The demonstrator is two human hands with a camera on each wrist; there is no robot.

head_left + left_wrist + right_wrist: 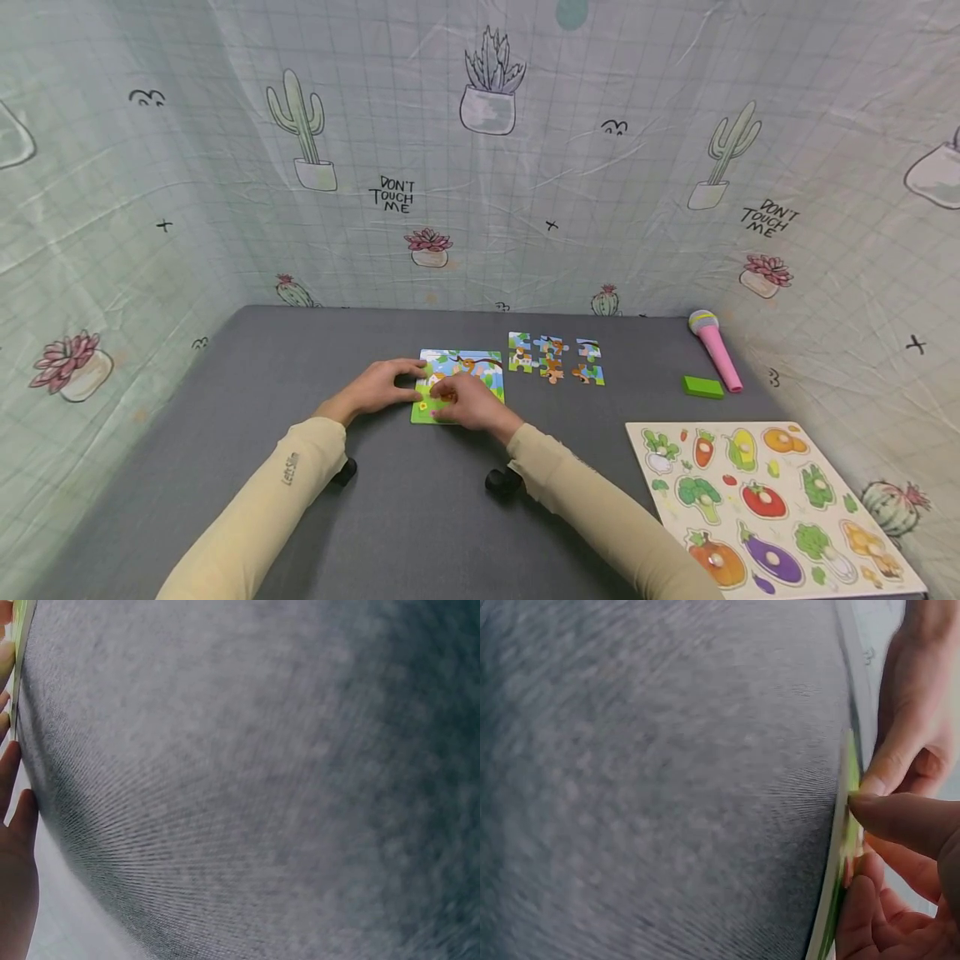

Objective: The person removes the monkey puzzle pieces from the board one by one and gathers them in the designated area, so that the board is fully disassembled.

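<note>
A small jigsaw puzzle (491, 377) with a green meadow and a squirrel on a branch lies flat on the table, partly covered by my hands. At its left edge my left hand (378, 387) rests with fingers extended; thumb and index finger touch the border. Over its lower middle is my right hand (476, 404), fingers bent and thumb apart, the tips touching the puzzle's surface. The right wrist view shows that thumb (900, 817) and fingertips against the puzzle's face (847, 832). Whether a piece is between them is hidden. Only the left hand's fingers (11, 776) show at the left wrist view's edge.
Several loose jigsaw pieces (553, 367) lie right of the puzzle. Farther right are a pink toy microphone (718, 354) and a green block (702, 387). A wooden vegetable puzzle board (727, 456) covers the table's near right. A printed cloth (555, 167) hangs behind.
</note>
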